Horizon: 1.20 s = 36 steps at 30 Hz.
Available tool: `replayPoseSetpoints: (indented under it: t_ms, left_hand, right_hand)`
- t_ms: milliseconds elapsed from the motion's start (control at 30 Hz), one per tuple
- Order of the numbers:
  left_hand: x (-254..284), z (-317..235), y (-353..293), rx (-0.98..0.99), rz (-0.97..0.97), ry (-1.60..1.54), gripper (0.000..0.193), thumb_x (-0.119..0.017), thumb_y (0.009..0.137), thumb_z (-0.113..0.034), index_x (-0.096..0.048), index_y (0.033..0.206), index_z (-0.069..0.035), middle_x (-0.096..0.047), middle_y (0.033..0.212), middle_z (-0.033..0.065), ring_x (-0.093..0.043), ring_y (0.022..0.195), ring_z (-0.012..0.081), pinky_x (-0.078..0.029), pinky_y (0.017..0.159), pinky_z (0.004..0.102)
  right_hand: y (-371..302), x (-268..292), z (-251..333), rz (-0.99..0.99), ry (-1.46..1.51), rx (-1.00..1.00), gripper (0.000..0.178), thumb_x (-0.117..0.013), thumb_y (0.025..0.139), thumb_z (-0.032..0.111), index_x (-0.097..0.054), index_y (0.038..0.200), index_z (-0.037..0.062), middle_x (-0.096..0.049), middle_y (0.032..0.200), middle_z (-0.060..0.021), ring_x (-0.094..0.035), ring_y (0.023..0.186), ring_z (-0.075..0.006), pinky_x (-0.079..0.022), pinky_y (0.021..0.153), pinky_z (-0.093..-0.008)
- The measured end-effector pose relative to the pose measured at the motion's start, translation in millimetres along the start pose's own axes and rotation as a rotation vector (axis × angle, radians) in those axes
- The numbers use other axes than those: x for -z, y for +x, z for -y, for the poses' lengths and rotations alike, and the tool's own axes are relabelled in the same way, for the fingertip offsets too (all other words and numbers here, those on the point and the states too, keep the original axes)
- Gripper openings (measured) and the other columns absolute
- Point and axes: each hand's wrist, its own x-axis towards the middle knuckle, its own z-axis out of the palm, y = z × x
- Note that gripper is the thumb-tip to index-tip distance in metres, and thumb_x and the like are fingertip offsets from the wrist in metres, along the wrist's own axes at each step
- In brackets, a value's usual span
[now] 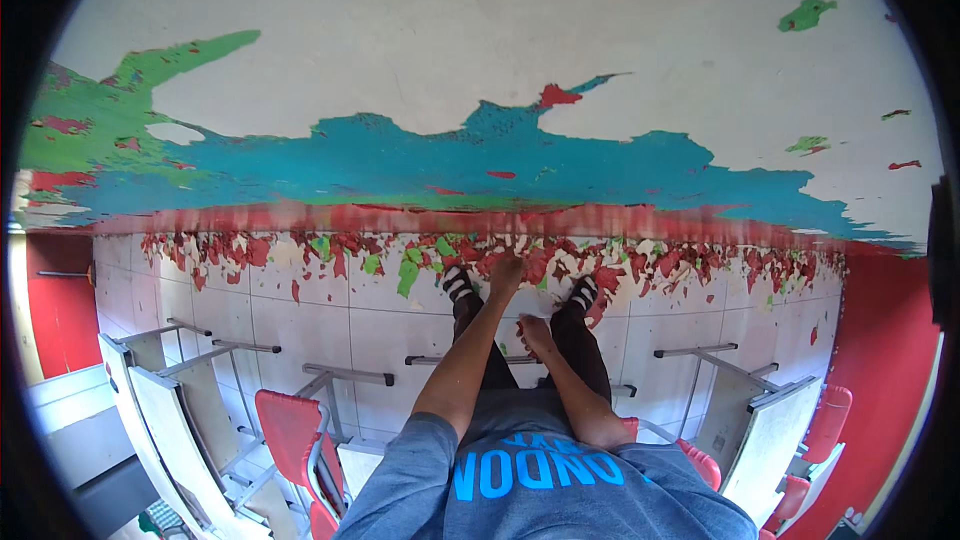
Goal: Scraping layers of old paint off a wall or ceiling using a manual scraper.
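Observation:
In front of me rises a wall with peeling paint: white above, then a ragged blue-green band, and a red strip along the bottom. My left hand reaches forward to the foot of the wall, its fingers closed; what they hold, if anything, is too small to name. Closer to my body, above my right thigh, my right hand is curled closed and apart from the wall. I cannot make out anything in it. Red, green and whitish paint flakes lie along the base of the wall.
My sandalled feet stand on the tiled floor among the flakes. Behind me to the left are tipped desks and a red chair. Another tipped desk and red chairs stand to the right.

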Motion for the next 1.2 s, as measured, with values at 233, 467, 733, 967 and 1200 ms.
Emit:
replayPoseSetpoints:
  t_ms: [233, 467, 733, 967, 1200]
  left_hand:
    - [57.5, -50.2, -34.8, 0.625, -0.375, -0.565, 0.013, -0.049, 0.081, -0.015, -0.056, 0.080, -0.004, -0.058, 0.071, 0.0048, -0.054, 0.061, 0.0128, -0.043, 0.050, 0.0247]
    - [179.6, -116.0, -8.6, -0.188, -0.949, -0.349, 0.020, -0.056, 0.080, -0.021, -0.053, 0.086, -0.002, -0.057, 0.071, 0.0045, -0.052, 0.057, 0.0132, -0.042, 0.049, 0.0254]
    - [268.6, -162.7, -11.2, -0.362, -0.701, 0.373, 0.020, -0.059, 0.079, -0.019, -0.054, 0.076, 0.000, -0.054, 0.062, 0.0093, -0.049, 0.048, 0.0179, -0.037, 0.044, 0.0307]
    - [279.3, -153.4, -7.8, -0.346, -0.534, 0.365, 0.013, -0.055, 0.078, -0.010, -0.054, 0.073, 0.001, -0.052, 0.061, 0.0149, -0.051, 0.048, 0.0254, -0.038, 0.045, 0.0334]
    - [255.8, -126.9, -17.1, -0.168, -0.659, 0.102, 0.016, -0.056, 0.076, -0.011, -0.056, 0.068, 0.002, -0.053, 0.053, 0.0140, -0.049, 0.044, 0.0174, -0.036, 0.043, 0.0305]
  right_hand:
    - [-6.0, 27.9, 98.6, -0.644, -0.716, 0.973, 0.022, -0.049, 0.077, 0.021, -0.057, 0.080, 0.0006, -0.059, 0.079, -0.0159, -0.055, 0.073, -0.0366, -0.043, 0.071, -0.0405]
    - [-15.9, -36.4, 183.8, 0.184, -0.156, 0.820, 0.023, -0.054, 0.082, 0.023, -0.061, 0.086, 0.0016, -0.059, 0.074, -0.0055, -0.058, 0.065, -0.0127, -0.046, 0.054, -0.0284]
    - [-46.4, -123.2, 238.2, 0.374, 0.004, 0.642, 0.025, -0.052, 0.084, 0.023, -0.056, 0.097, 0.0010, -0.060, 0.081, -0.0062, -0.059, 0.065, -0.0118, -0.048, 0.051, -0.0227]
    - [-49.6, -143.7, 251.3, 0.353, 0.047, 0.602, 0.026, -0.050, 0.085, 0.021, -0.054, 0.101, 0.0022, -0.060, 0.085, -0.0060, -0.058, 0.069, -0.0120, -0.049, 0.055, -0.0250]
    - [-64.8, -153.2, 269.5, 0.233, 0.151, 0.650, 0.030, -0.050, 0.083, 0.029, -0.058, 0.098, 0.0047, -0.060, 0.082, -0.0054, -0.058, 0.067, -0.0106, -0.047, 0.051, -0.0232]
